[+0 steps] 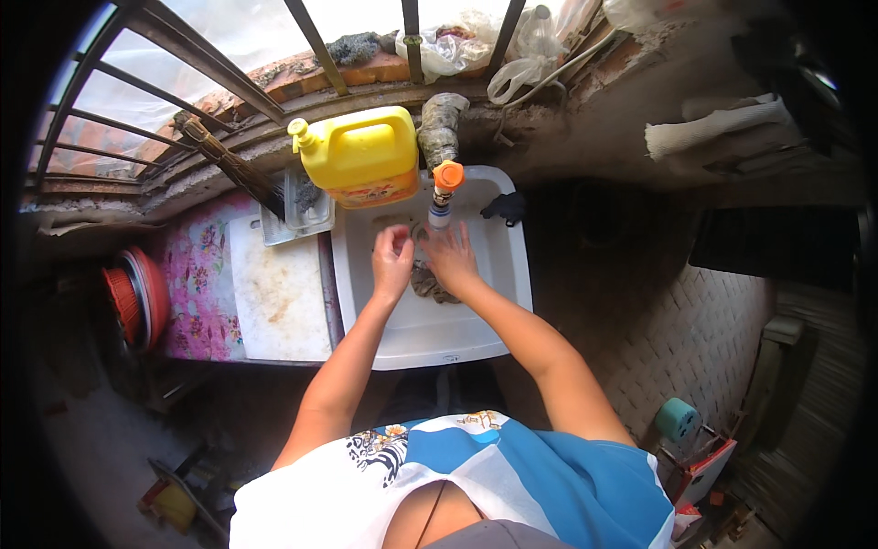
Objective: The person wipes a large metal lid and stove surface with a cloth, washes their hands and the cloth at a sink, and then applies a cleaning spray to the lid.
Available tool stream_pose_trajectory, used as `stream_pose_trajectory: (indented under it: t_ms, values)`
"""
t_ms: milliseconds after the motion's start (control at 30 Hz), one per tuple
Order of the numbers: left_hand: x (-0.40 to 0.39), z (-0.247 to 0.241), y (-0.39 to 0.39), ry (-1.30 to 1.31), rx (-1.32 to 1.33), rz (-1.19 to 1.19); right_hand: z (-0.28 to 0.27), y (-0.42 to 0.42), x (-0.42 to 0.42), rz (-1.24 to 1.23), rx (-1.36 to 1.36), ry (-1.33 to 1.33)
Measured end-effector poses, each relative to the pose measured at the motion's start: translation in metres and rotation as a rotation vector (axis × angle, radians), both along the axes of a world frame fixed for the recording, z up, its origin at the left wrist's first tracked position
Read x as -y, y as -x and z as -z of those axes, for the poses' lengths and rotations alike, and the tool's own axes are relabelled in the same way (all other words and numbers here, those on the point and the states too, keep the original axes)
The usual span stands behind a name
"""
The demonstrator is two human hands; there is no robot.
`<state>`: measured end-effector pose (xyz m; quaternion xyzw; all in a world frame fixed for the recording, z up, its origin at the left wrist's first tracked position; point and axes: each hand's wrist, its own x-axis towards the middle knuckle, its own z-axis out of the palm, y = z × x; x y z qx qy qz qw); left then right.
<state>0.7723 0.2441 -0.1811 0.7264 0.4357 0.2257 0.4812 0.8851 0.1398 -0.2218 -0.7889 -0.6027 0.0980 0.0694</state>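
Both my hands are over a white sink (480,336), just below a tap with an orange handle (449,176). My left hand (393,264) has its fingers curled inward; whether anything small is between them is hidden. Fingers spread, my right hand (451,259) reaches palm down by the tap's spout (439,215) and appears to hold nothing. Beneath and between the hands a wet grey-brown cloth (433,287) lies crumpled in the basin. A dark cloth (505,207) hangs over the sink's right rim.
A yellow plastic jug (363,154) stands at the sink's back left. Left of the sink are a stained white cutting board (278,295), a clear plastic tray (305,206) with a scourer, and a straw brush (230,161). Stacked basins (147,298) sit at the counter's far left. Window bars (315,44) rise behind.
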Motion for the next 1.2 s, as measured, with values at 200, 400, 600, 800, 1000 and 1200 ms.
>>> stream_pose_trajectory:
  t_ms: [200, 400, 600, 800, 1000, 1200]
  values:
    - [-0.033, -0.149, -0.064, -0.701, -0.031, 0.310, -0.089, -0.012, 0.064, -0.200, 0.319, 0.034]
    - [-0.062, -0.159, -0.100, -0.784, -0.370, 0.647, -0.213, -0.031, 0.112, -0.157, 0.414, -0.062]
    - [-0.047, -0.177, -0.109, -1.043, -0.376, 0.815, -0.295, -0.018, 0.156, -0.255, 0.461, -0.114]
    - [0.048, -0.221, -0.061, 0.338, 0.233, 0.957, -0.324, -0.010, 0.193, -0.354, 0.620, -0.023]
    - [0.095, -0.225, -0.020, 0.789, 0.350, 1.082, -0.340, 0.006, 0.205, -0.454, 0.659, 0.046]
    - [0.108, -0.233, 0.001, 0.879, 0.442, 0.973, -0.349, 0.024, 0.203, -0.481, 0.863, 0.133]
